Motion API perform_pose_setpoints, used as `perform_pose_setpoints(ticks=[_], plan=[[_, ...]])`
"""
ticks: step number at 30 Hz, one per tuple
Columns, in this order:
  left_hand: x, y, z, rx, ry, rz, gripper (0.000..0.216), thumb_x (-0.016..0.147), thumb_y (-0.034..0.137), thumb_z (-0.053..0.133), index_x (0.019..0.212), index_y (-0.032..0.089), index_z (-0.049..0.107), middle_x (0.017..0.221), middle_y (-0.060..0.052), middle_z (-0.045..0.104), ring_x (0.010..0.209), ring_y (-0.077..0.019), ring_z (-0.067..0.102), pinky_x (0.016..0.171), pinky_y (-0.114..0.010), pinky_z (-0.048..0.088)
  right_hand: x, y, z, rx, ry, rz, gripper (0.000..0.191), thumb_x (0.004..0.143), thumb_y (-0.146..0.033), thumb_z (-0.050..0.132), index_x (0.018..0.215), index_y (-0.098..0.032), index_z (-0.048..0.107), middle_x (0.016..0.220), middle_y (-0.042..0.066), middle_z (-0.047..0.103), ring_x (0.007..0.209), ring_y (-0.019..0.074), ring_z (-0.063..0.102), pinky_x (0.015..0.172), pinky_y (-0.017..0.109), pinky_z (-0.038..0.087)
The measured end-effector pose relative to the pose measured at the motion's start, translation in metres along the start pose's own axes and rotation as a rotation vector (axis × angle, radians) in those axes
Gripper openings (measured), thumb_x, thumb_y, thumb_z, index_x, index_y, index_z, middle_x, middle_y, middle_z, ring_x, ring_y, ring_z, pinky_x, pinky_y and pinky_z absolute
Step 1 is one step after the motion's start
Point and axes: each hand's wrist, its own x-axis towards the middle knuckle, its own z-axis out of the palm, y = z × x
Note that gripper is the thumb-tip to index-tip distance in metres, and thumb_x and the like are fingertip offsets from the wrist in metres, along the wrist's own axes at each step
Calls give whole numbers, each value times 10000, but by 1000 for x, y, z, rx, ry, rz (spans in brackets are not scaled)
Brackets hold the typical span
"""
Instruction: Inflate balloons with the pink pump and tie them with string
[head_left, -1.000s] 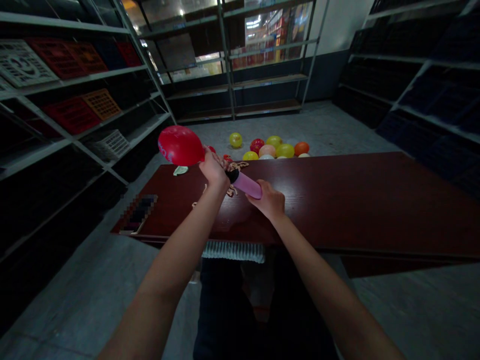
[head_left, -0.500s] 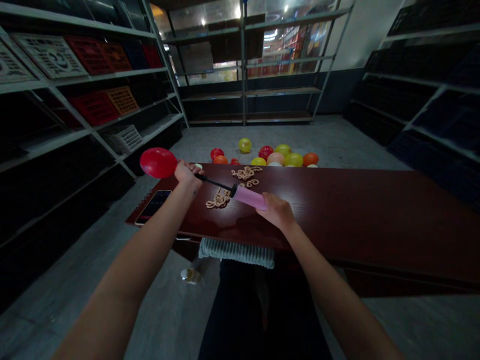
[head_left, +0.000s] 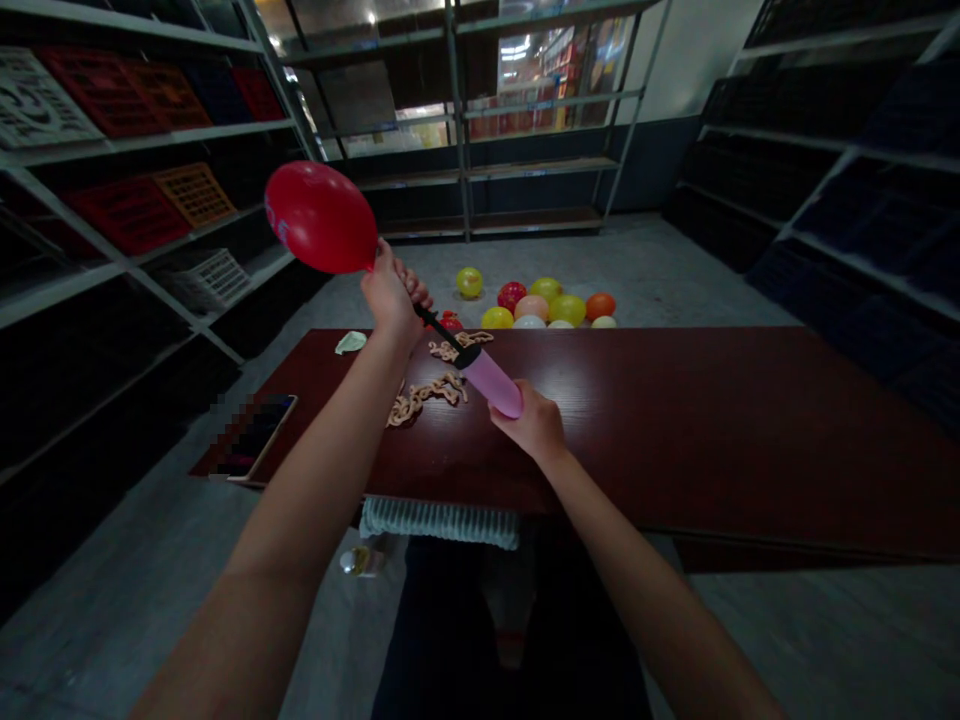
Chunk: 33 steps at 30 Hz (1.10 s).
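A red balloon (head_left: 321, 217), partly inflated, sits on the black rod end of a pink hand pump (head_left: 491, 382). My left hand (head_left: 391, 297) is closed around the balloon's neck and the rod tip, held up above the dark red table (head_left: 712, 420). Around the pink pump barrel my right hand (head_left: 531, 426) is wrapped, just above the table top. The black rod (head_left: 442, 333) is drawn partway out between the two hands. Piles of pale uninflated balloons (head_left: 424, 392) lie on the table under the pump.
A phone (head_left: 259, 437) lies at the table's left corner, and a small pale scrap (head_left: 349, 342) near its far edge. Several inflated balloons (head_left: 547, 303) rest on the floor beyond the table. Metal shelving with crates (head_left: 150, 200) lines the left, back and right.
The balloon has grown and risen with my left hand. The pump rod was pushed in, drawn far out, and is now partway out. My right hand stays on the barrel.
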Motion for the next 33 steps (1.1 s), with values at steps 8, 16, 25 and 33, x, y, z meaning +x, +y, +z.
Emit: perform_pose_setpoints(ticks=[8,16,25,33], plan=[[-26,-64,12,100,-6,-140,564,969,510,507,568,204,258,392,71,233,292,-62,214,344,-222,150,2,1,-2,-9,5,105,354,799,-470,656,1023,-197,638,833,67,761,707,237,720,595,275,440],[-11,-41,-52,16,207,-272,462,1021,335,373,599,195,248,417,78,222,297,-57,212,354,-205,193,-1,-14,-1,-120,-79,-90,260,838,-416,638,976,-197,664,882,59,762,737,203,711,594,265,395],[26,35,-125,-70,309,-229,376,993,244,323,624,197,269,442,86,222,299,-52,212,368,-205,195,-6,-19,-6,-196,-126,-285,266,871,-399,607,1004,-177,669,860,59,754,724,181,693,612,257,393],[51,53,-118,-48,357,-110,445,1007,384,388,639,205,216,438,89,213,296,-59,222,372,-207,195,-4,-17,-5,-152,-44,-301,268,852,-416,618,973,-184,678,813,49,746,689,190,696,597,266,409]])
